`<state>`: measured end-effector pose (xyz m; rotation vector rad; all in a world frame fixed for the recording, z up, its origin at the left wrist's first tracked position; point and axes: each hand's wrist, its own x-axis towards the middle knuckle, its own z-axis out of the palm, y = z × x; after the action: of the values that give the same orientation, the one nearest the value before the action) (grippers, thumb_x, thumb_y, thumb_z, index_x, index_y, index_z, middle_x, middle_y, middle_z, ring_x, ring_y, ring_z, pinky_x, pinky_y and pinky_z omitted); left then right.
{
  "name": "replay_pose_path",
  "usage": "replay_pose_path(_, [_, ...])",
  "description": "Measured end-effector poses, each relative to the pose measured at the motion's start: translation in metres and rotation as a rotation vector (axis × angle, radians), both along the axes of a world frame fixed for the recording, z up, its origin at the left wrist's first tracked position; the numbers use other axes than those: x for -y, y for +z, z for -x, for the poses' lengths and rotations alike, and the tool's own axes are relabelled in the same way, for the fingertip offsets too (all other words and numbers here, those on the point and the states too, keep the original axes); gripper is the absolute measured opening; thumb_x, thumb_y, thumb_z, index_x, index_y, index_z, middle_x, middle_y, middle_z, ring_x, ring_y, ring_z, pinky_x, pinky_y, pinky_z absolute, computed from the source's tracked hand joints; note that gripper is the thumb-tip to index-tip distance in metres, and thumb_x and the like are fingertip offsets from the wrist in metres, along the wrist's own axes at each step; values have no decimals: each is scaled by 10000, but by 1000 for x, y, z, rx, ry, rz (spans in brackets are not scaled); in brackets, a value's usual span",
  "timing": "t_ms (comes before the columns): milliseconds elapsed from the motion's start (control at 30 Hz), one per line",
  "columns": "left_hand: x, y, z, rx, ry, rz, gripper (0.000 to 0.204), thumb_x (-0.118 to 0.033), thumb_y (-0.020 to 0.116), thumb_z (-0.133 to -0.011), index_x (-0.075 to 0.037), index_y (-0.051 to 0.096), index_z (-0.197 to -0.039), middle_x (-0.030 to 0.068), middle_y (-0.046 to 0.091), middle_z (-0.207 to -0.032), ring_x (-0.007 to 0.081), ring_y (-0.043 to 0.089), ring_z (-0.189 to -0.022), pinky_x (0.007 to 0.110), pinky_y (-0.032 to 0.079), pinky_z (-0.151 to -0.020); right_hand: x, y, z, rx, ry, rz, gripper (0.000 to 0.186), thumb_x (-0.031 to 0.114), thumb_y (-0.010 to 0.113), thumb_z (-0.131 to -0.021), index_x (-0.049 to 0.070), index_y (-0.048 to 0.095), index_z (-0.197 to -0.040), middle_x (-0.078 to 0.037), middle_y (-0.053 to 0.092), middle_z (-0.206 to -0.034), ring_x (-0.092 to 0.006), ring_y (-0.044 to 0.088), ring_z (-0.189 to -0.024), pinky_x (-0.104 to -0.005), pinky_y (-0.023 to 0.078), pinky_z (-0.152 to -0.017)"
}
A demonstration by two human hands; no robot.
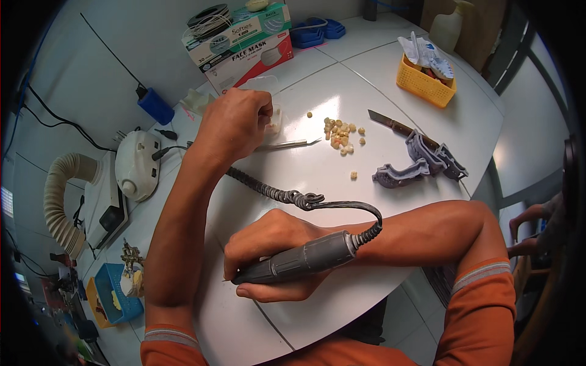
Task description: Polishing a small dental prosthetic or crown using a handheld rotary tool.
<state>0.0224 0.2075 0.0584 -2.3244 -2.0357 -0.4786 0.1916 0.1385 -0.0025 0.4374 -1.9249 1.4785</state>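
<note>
My right hand (274, 241) is wrapped round a dark grey rotary handpiece (305, 256), its narrow tip pointing left over the white table. From its rear end a coiled black cord (262, 186) loops back toward the left. My left hand (235, 122) is closed, fingers bent down, at a small clear plastic box (276, 122); whatever its fingertips hold is hidden. Beside that hand lies a slim metal scalpel-like knife (287, 145). Farther right is a loose pile of small cream tooth-like pieces (340, 134), a few of them lying apart.
At the right lie a wood-handled knife (394, 124) and grey arch-shaped moulds (421, 161). A yellow basket (424, 85) stands behind them. Stacked cardboard boxes (244, 55) are at the back. A white control unit (137, 165), a ribbed hose (64, 195) and a blue basket (119, 299) occupy the left.
</note>
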Motion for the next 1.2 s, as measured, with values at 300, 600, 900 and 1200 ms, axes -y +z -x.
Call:
replay_pose_path(300, [-12, -4, 1, -80, 27, 114, 75, -31, 723, -909, -15, 780, -956, 143, 798, -905, 315, 767, -881, 413, 577, -833, 0, 4, 1, 77, -25, 110, 142, 109, 761, -822, 31, 644, -840, -113, 700, -734, -304, 727, -688, -389, 569, -633])
replay_pose_path(600, [-18, -1, -24, 171, -241, -46, 109, 18, 728, -901, 12, 755, -1006, 176, 778, -951, 323, 761, -851, 407, 590, -789, 0, 3, 2, 45, -22, 111, 126, 96, 752, -822, 31, 645, -843, -111, 709, -736, -302, 730, -683, -387, 571, -629])
replay_pose_path(900, [-32, -10, -49, 106, -391, 201, 273, -14, 750, -903, 1, 747, -1175, 186, 783, -923, 336, 759, -830, 416, 588, -790, 1, -2, 5, 14, -42, 88, 135, 111, 764, -816, 48, 658, -871, -104, 721, -756, -296, 732, -687, -374, 580, -638])
replay_pose_path(1200, [-40, -13, -56, 167, -377, 240, 213, -49, 796, -893, -15, 769, -1102, 170, 774, -915, 295, 744, -814, 415, 574, -766, 0, -2, 6, 17, -48, 89, 144, 120, 772, -806, 52, 664, -872, -105, 726, -764, -294, 741, -700, -377, 588, -650])
